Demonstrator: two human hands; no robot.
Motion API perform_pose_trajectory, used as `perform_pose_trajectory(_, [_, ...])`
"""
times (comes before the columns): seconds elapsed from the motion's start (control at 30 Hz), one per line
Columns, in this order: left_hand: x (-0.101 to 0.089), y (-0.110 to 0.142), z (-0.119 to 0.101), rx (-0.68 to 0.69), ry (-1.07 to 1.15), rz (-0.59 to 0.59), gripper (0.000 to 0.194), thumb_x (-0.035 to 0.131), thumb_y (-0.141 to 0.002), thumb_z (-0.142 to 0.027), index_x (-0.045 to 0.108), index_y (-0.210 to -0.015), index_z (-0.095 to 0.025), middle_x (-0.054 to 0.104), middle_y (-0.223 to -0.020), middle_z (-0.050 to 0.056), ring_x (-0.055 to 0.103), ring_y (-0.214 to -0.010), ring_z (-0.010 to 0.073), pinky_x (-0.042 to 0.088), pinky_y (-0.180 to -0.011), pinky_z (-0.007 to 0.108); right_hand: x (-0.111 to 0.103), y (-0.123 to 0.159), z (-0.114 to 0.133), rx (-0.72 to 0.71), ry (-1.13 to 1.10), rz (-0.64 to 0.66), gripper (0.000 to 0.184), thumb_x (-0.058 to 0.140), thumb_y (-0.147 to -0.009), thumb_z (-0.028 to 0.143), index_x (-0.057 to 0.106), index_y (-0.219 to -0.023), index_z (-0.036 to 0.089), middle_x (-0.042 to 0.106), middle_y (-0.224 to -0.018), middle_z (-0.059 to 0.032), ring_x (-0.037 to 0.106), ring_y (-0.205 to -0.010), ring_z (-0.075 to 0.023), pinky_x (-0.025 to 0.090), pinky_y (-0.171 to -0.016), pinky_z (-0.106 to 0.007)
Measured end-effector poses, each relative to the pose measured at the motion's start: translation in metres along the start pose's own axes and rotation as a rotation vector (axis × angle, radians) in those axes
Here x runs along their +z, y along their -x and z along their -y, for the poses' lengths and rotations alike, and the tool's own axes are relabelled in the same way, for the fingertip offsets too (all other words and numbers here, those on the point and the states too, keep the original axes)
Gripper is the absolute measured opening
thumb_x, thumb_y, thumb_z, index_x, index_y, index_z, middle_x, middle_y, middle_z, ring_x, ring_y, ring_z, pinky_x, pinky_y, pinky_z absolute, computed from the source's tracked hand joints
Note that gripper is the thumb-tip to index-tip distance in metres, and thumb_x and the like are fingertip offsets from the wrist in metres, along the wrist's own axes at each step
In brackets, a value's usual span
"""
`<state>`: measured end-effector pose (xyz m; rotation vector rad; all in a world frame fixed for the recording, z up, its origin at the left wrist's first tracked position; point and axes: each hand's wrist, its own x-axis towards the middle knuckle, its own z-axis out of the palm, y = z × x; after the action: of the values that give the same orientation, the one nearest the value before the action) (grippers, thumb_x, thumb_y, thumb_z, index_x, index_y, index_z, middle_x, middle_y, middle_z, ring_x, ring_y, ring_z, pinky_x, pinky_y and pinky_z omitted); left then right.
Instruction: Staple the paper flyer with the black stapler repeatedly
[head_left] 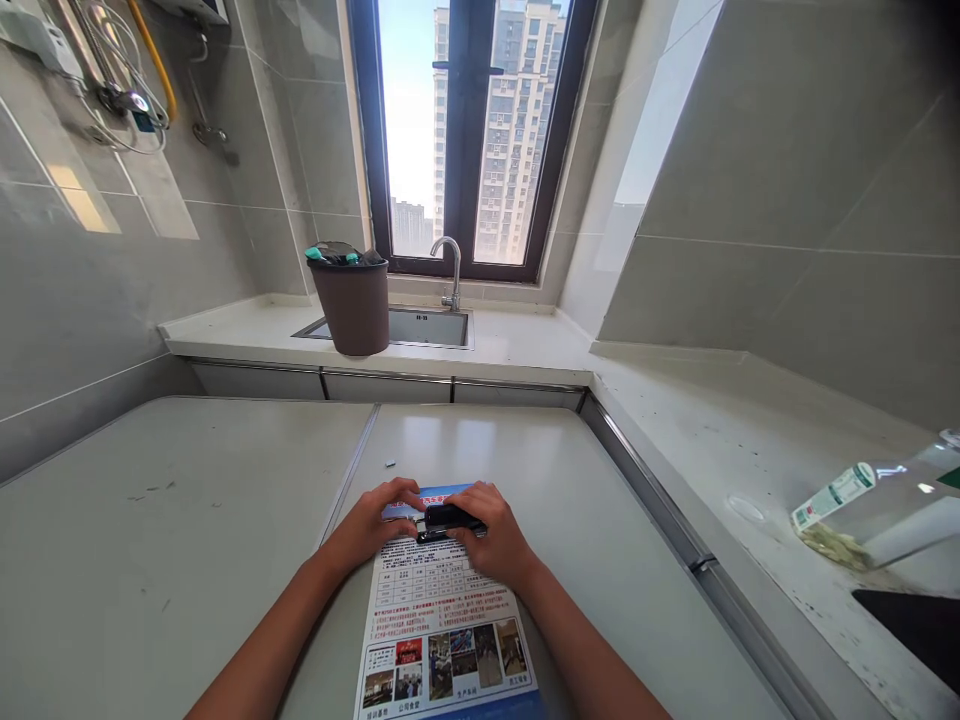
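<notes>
A black stapler (444, 517) lies across the upper part of a printed sheet (450, 600), and a bit of bare metal shows at its left end. My right hand (491, 535) is closed around the stapler's right part, fingers on top and thumb beneath. From the other side, the bent fingers and thumb of my left hand (382, 520) pinch at the metal end; whether they also hold something small is hidden. The sheet carries a table, red text and several photos. Just beyond my left hand, a small pale piece (390, 463) rests on the tabletop.
The light table (187, 550) has a seam left of the sheet. Behind it, a brown bin (352, 305) with a dark liner stands beside the sink (429, 327) and faucet (454, 270). Along the right counter (675, 400) lies a clear plastic bottle (900, 505).
</notes>
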<state>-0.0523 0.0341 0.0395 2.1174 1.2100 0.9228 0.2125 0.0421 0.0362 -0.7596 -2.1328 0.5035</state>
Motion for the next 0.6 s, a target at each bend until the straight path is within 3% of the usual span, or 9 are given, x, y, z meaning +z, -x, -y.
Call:
perform_pose_trajectory(0.17, [0.013, -0.001, -0.009, 0.03, -0.033, -0.007, 0.022, 0.076, -0.084, -0.028, 0.065, -0.102, -0.024, 0.071, -0.098, 0.001, 0.064, -0.094, 0.0208, 0.051, -0.086, 0.033, 0.006, -0.001, 0.007, -0.04, -0.031, 0.009, 0.027, 0.068, -0.091, 0.031, 0.067, -0.117, 0.024, 0.072, -0.105, -0.0065, 0.063, -0.095, -0.0252, 0.044, -0.092, -0.042])
perform_pose_trajectory(0.3, [0.009, -0.005, -0.006, 0.015, -0.113, -0.076, 0.015, 0.07, -0.089, -0.034, 0.067, -0.098, -0.023, 0.07, -0.098, 0.003, 0.063, -0.095, 0.0225, 0.05, -0.086, 0.036, 0.001, -0.003, 0.003, 0.057, 0.034, -0.072, 0.027, 0.066, -0.09, 0.026, 0.067, -0.118, 0.025, 0.073, -0.104, -0.0054, 0.063, -0.096, -0.0246, 0.044, -0.092, -0.041])
perform_pose_trajectory(0.47, [0.011, -0.01, 0.011, -0.001, -0.327, -0.085, 0.031, 0.058, -0.098, -0.037, 0.066, -0.126, -0.025, 0.07, -0.124, 0.008, 0.057, -0.118, 0.0285, 0.045, -0.1, 0.045, -0.024, 0.001, -0.03, 0.291, 0.264, -0.397, 0.032, 0.058, -0.092, 0.024, 0.066, -0.123, 0.023, 0.072, -0.112, -0.0084, 0.062, -0.104, -0.0283, 0.042, -0.092, -0.043])
perform_pose_trajectory(0.6, [0.018, -0.011, 0.021, -0.004, -0.419, -0.062, 0.037, 0.06, -0.096, -0.035, 0.064, -0.131, -0.025, 0.066, -0.128, 0.009, 0.057, -0.119, 0.0298, 0.044, -0.1, 0.046, -0.037, 0.009, -0.053, 0.357, 0.385, -0.447, 0.038, 0.053, -0.093, 0.022, 0.065, -0.128, 0.025, 0.071, -0.116, -0.0074, 0.062, -0.106, -0.0283, 0.039, -0.093, -0.044])
